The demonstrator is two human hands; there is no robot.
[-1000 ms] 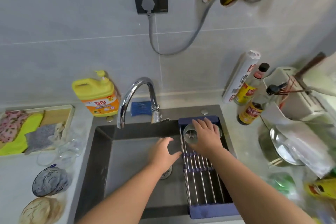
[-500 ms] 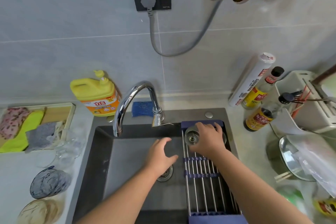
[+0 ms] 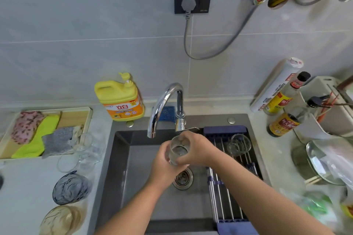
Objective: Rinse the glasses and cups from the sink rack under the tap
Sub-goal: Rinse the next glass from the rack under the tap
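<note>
Near: left hand (image 3: 162, 160) and right hand (image 3: 198, 149) both wrapped round glass (image 3: 178, 152), over sink (image 3: 137, 158), just in front of tap (image 3: 164, 101) spout. Best: bring mouth squarely under spout, grip firm, tilt and turn. Farther: second glass (image 3: 238, 144) on rack (image 3: 225, 196), right of tap.

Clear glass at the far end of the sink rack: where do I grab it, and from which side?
Take the glass round its side wall, from above, near-right. It stands on end on the rack, round outline facing up. The blue end bar crowds its far side; the left hand and right hand, holding the other glass, are to its left. Mouth up or down: unclear.
</note>
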